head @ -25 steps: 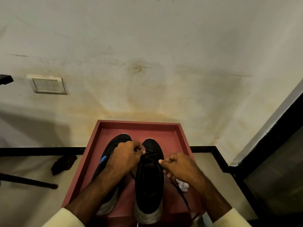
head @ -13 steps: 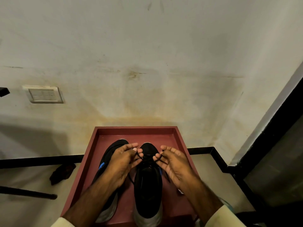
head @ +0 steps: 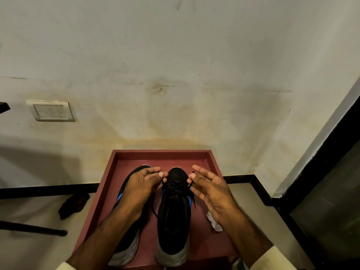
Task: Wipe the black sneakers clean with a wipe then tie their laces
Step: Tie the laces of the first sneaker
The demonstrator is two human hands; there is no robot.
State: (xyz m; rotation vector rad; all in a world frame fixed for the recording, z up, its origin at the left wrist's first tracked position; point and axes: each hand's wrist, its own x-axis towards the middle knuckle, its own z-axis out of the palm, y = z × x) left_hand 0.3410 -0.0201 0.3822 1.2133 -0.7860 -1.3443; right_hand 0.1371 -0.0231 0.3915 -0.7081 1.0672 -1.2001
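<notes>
stained pale wall behind, a switch plate [head: 51, 112] at left; below it a dark rag [head: 73, 204] and a rod [head: 33, 228] lie on the floor. red tray [head: 161, 154] against the wall holds two shoes, toes to the wall. left hand [head: 142, 184] lies over the left sneaker [head: 128, 248], thumb and forefinger pinching one end of the laces [head: 176, 187] of the right sneaker [head: 173, 221]. right hand [head: 210, 191] pinches the other end, remaining fingers spread. crumpled wipe [head: 213, 223] lies on the tray by that wrist.
</notes>
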